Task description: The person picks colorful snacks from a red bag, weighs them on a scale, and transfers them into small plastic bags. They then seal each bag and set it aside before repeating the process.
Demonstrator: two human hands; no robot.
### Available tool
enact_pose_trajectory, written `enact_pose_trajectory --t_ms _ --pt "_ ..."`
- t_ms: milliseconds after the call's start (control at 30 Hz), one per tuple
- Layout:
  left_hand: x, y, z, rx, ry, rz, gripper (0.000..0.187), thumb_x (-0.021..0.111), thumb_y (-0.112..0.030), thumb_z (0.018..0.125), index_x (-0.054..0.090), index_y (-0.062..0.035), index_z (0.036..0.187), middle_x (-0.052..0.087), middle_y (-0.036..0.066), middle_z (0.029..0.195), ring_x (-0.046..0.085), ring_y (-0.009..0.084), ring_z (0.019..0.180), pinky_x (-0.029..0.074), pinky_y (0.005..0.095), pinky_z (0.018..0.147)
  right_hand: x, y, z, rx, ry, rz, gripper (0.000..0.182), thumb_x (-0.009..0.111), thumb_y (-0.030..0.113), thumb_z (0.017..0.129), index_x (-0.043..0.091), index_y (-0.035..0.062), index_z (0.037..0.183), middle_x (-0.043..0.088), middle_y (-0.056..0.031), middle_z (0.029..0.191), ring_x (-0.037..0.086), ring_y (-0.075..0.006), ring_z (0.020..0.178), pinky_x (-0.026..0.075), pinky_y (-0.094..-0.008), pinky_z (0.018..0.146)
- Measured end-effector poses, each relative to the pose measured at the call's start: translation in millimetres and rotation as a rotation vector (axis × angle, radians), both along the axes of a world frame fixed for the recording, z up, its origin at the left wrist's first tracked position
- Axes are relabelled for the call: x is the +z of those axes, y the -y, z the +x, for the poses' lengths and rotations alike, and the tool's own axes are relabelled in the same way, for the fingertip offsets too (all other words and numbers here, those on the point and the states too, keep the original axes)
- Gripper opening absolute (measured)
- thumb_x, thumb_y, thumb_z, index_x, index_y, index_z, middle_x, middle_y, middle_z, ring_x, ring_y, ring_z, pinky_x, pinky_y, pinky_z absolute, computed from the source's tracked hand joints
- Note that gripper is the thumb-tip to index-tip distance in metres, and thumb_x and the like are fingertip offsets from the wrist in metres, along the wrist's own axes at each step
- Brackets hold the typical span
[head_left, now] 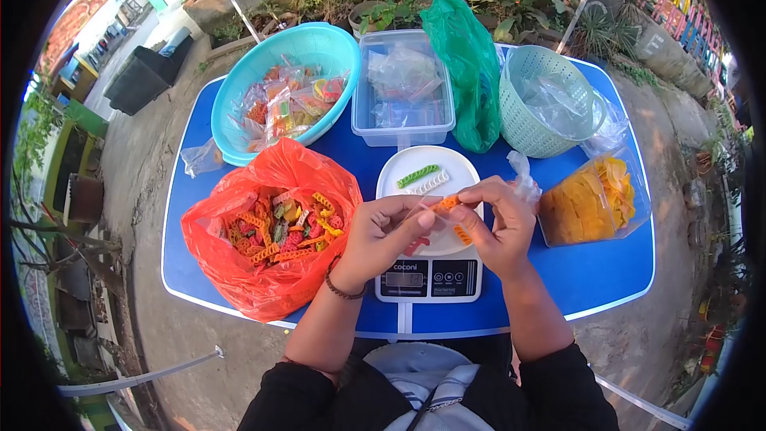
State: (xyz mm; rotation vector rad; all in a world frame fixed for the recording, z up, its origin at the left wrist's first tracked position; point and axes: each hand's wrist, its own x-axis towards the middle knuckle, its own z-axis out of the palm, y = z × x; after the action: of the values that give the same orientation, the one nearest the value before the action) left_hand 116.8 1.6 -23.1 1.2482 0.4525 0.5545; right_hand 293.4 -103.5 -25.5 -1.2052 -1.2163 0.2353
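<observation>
Over the plate of the white kitchen scale (428, 281), my left hand (381, 238) pinches the edge of a small clear plastic bag. My right hand (499, 219) holds an orange snack piece (447, 203) between thumb and fingers, at the bag's side. On the round white plate (391, 161) lie a green twisted piece (418, 175), a white one (432, 183) and an orange one (462, 235); a red piece shows below my left fingers. Left of my hands, a red plastic bag (215, 271) stands open, full of colourful snack pieces.
Behind are a turquoise basket (227, 80) of filled packets, a clear box (403, 134) with plastic bags, a green bag (463, 80) and a pale green basket (535, 132) of clear bags. At right stands a container (586, 201) of orange chips on the blue table (558, 279).
</observation>
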Motion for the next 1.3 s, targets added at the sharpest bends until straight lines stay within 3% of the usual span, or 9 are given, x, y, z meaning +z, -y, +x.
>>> enact_pose_trajectory --t_ms 133,333,433,533,800,900,1033,1133,1300 --pt "-0.6 1.0 3.2 0.030 0.059 0.089 0.031 0.066 -0.018 0.104 0.070 0.0041 0.125 0.076 0.006 0.098 0.068 0.0054 0.081 0.056 0.0216 0.071 9.3 0.4 4.0 0.108 0.229 0.016 0.017 0.079 0.005 0.083 0.075 0.0045 0.099 0.073 -0.0087 0.097 0.064 -0.0209 0.092 0.048 -0.0349 0.087" --pt "1.1 0.8 3.5 0.039 0.098 0.059 0.032 0.062 -0.017 0.106 0.068 0.0020 0.132 0.075 0.003 0.095 0.064 0.0024 0.080 0.052 0.0178 0.069 6.5 0.1 -0.6 0.176 0.192 -0.078 0.025 0.083 0.011 0.078 0.075 0.0074 0.102 0.065 -0.0097 0.118 0.056 -0.0251 0.114 0.046 -0.0359 0.091" --pt "-3.8 -3.7 0.8 -0.001 0.091 0.091 0.035 0.059 -0.019 0.108 0.065 0.0011 0.136 0.075 0.003 0.099 0.064 0.0030 0.082 0.053 0.0187 0.072 12.2 -2.8 -22.4 -0.029 -0.045 -0.027 0.027 0.083 0.009 0.077 0.076 0.0087 0.103 0.062 -0.0116 0.126 0.055 -0.0259 0.110 0.046 -0.0358 0.092" --pt "-1.8 -4.1 0.7 -0.032 0.104 0.070 0.037 0.057 -0.022 0.109 0.064 0.0002 0.138 0.075 0.005 0.104 0.066 0.0046 0.087 0.055 0.0206 0.077 4.9 -5.1 -13.4 -0.080 0.219 0.004 0.026 0.083 0.007 0.077 0.076 0.0099 0.101 0.060 -0.0133 0.129 0.054 -0.0262 0.107 0.047 -0.0357 0.088" --pt "-4.9 -3.8 4.6 -0.001 0.110 0.119 0.037 0.057 -0.021 0.108 0.064 0.0003 0.138 0.075 0.011 0.117 0.068 0.0109 0.103 0.056 0.0270 0.091 -3.8 -5.0 -8.3 -0.012 0.287 -0.050 0.023 0.081 0.006 0.080 0.078 0.0115 0.102 0.062 -0.0107 0.128 0.054 -0.0260 0.105 0.049 -0.0351 0.082" --pt "-0.6 2.7 10.1 0.074 0.144 0.115 0.038 0.057 -0.022 0.108 0.065 0.0048 0.133 0.077 0.012 0.108 0.066 0.0054 0.081 0.056 0.0241 0.079 -4.6 -5.5 -9.6 -0.017 0.274 -0.039 0.022 0.081 0.005 0.080 0.078 0.0115 0.101 0.063 -0.0102 0.127 0.055 -0.0258 0.105 0.049 -0.0353 0.082" --pt "3.4 4.0 9.2 0.034 0.158 0.055 0.037 0.058 -0.021 0.108 0.066 0.0052 0.132 0.075 0.014 0.114 0.070 0.0102 0.092 0.057 0.0261 0.084 -2.2 -5.0 -9.3 0.023 0.241 0.005 0.020 0.079 0.005 0.082 0.077 0.0094 0.101 0.063 -0.0106 0.127 0.057 -0.0251 0.104 0.048 -0.0338 0.082" --pt "-2.9 -7.6 0.3 -0.004 0.124 0.055 0.036 0.059 -0.021 0.107 0.066 0.0055 0.131 0.074 0.013 0.119 0.070 0.0133 0.102 0.057 0.0275 0.090 7.7 -2.5 -10.0 0.039 -0.084 0.027 0.020 0.077 0.005 0.083 0.076 0.0067 0.103 0.065 -0.0105 0.121 0.058 -0.0229 0.102 0.047 -0.0314 0.078" --pt "-5.9 -8.1 5.9 0.159 0.159 0.068 0.036 0.060 -0.023 0.107 0.068 0.0059 0.127 0.075 0.012 0.113 0.071 0.0134 0.100 0.057 0.0269 0.090 4.5 -0.8 7.3 -0.044 0.233 -0.126 0.028 0.075 0.006 0.083 0.073 0.0047 0.110 0.068 -0.0093 0.110 0.059 -0.0186 0.093 0.045 -0.0301 0.072"
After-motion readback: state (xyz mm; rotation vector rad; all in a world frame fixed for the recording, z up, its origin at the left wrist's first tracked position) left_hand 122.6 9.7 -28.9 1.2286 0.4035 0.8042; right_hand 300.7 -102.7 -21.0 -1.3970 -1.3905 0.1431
